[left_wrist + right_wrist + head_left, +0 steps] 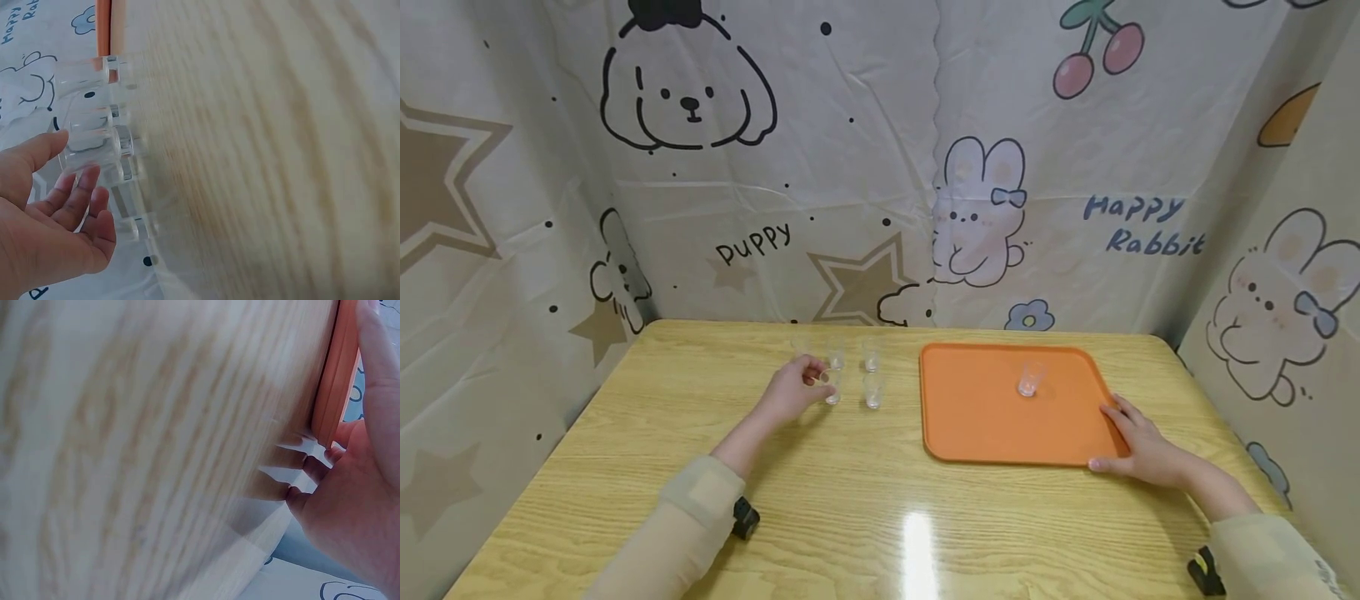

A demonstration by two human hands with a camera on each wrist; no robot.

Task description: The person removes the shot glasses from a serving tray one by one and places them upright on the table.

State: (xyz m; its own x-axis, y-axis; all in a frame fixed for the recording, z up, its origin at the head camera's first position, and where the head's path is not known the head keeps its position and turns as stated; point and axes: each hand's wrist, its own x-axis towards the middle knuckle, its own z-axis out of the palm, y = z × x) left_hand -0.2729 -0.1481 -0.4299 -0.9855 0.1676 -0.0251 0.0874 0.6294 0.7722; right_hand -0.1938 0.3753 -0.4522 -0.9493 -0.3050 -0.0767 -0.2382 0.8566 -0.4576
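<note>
My left hand (792, 390) is at a small clear shot glass (832, 392), thumb and fingertips on either side of its rim. The glass (94, 147) stands upright on the table, lying sideways in the left wrist view. Close by stand more clear shot glasses, including one (872, 392) to the right and another (871, 357) behind that. My right hand (1150, 446) holds the near right corner of an orange tray (977, 437), thumb at the front edge and fingers along the right side. One shot glass (1028, 381) stands on the tray.
The light wood table (850, 517) has its back edge against a hanging printed cloth (850, 167). Further cloth hangs along the left and right sides. The tray lies flat on the right half of the table, to the right of the grouped glasses.
</note>
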